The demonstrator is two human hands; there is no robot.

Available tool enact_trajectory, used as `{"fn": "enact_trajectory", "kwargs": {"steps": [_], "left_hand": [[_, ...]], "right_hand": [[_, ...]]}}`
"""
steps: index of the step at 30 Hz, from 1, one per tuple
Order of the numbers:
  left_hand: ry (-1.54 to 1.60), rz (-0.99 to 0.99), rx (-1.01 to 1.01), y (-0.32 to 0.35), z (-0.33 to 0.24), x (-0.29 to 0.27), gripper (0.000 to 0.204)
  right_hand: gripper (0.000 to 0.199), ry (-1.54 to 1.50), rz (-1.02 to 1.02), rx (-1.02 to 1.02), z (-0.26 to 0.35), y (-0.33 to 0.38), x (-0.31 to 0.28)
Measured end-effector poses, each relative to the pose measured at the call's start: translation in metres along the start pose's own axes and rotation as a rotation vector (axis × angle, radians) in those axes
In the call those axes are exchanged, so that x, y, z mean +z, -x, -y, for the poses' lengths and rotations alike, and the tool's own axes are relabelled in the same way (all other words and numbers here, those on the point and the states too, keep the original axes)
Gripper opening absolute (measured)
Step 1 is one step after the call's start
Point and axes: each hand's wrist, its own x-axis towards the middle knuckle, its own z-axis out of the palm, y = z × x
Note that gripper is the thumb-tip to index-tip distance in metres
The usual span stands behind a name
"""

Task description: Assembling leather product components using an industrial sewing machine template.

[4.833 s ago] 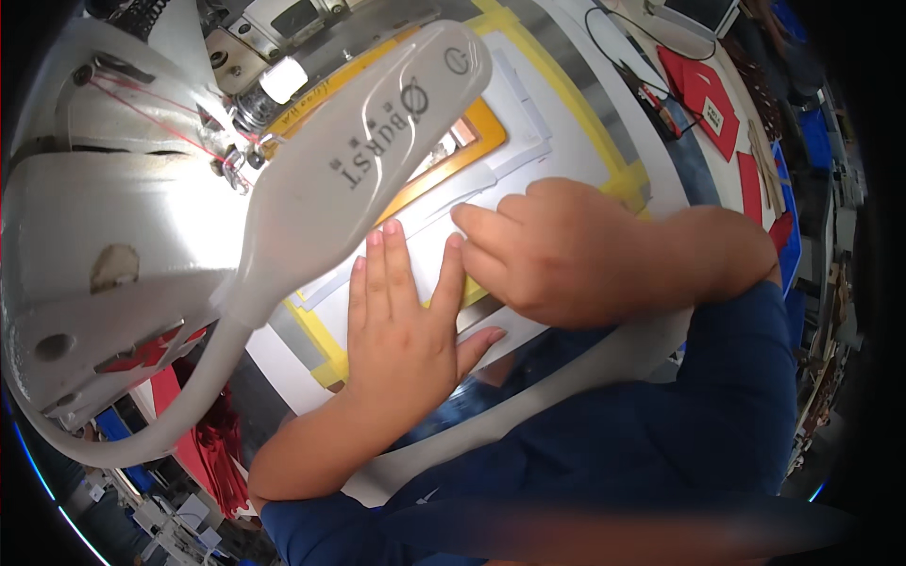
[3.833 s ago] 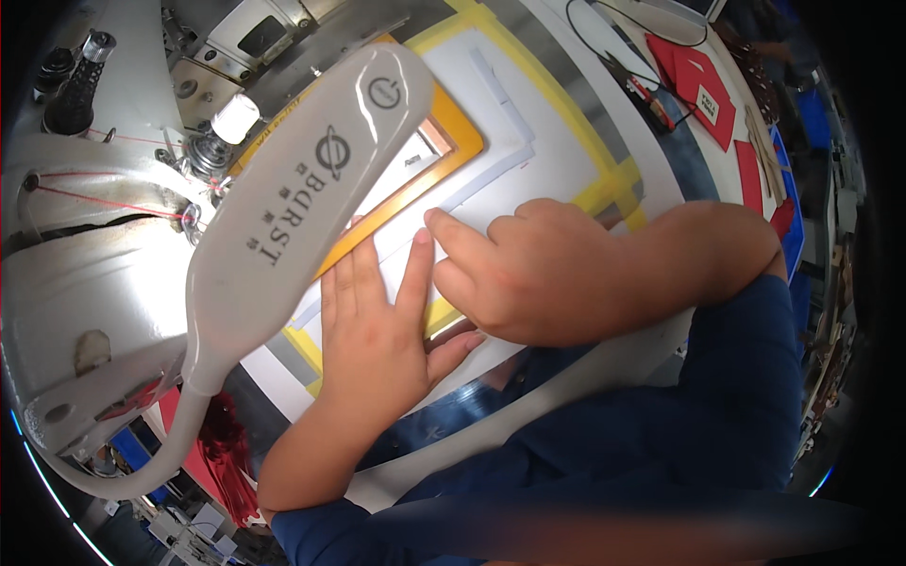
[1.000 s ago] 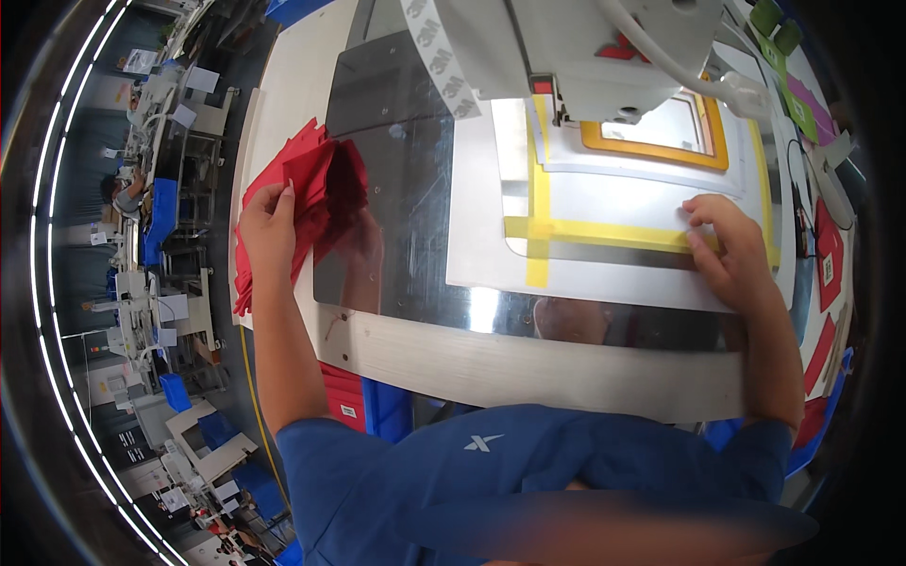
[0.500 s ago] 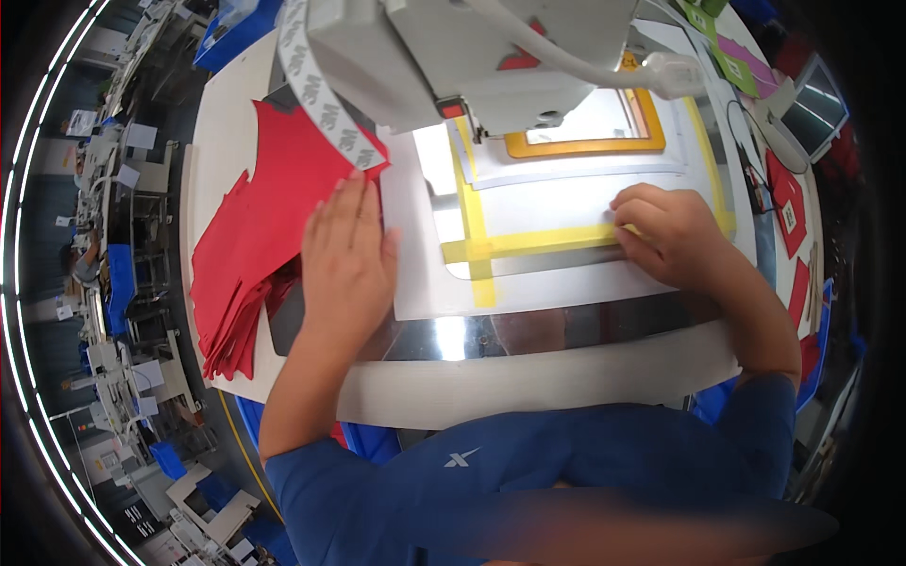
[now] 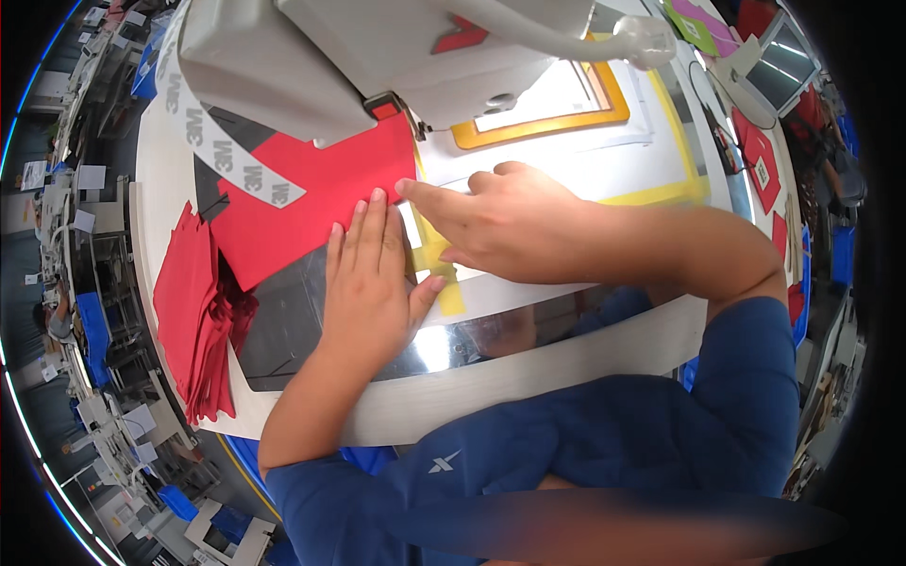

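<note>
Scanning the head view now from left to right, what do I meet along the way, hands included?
Pile of red cloth → flat red cloth sheet → left hand → right hand → dark screen.

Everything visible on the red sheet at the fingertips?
The red sheet looks like matte fabric, flat, with a straight near edge slanting up to the right. It lies partly over a dark glossy plate. The grey machine head hides its far part; a pale printed strip crosses in front. The left hand's fingertips are at its near edge, the right hand's index fingertip at its right corner.
</note>
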Motion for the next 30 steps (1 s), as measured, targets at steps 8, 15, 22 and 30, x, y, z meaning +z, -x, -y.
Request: {"fn": "enact_trajectory", "kwargs": {"steps": [8, 15, 22, 30], "left_hand": [[0.004, 0.009, 0.003, 0.000, -0.001, -0.001, 0.092], [-0.053, 0.036, -0.041, 0.002, 0.002, -0.005, 0.089], [-0.191, 0.047, -0.117, 0.002, 0.007, -0.006, 0.086], [-0.214, 0.001, -0.129, -0.004, 0.009, -0.008, 0.077]], "right_hand": [[0.050, 0.010, -0.022, 0.056, 0.007, -0.004, 0.010], [0.049, 0.051, -0.018, 0.089, 0.003, 0.001, 0.010], [0.044, 0.165, 0.015, 0.116, -0.001, 0.016, 0.004], [0.053, 0.244, -0.085, 0.183, -0.014, 0.058, 0.002]]}}
